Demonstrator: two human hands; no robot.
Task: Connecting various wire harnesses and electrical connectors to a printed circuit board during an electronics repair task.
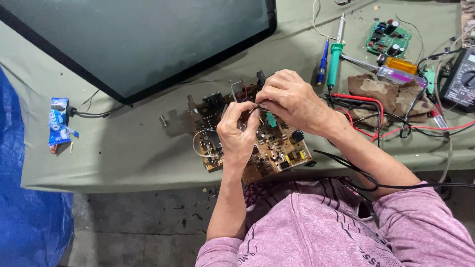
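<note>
Head view, olive cloth-covered table [123,148], stained concrete floor [138,222], blue tarp [24,217]

Cloth-covered table [138,163] under circuit board [269,148]

brown circuit board [257,143] | green soldering iron [335,59] | olive tablecloth [123,148]

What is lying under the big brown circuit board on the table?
The board lies on the green cloth covering the table. Both hands work above its middle, hiding that part. Anything beneath the board itself cannot be seen.
</note>
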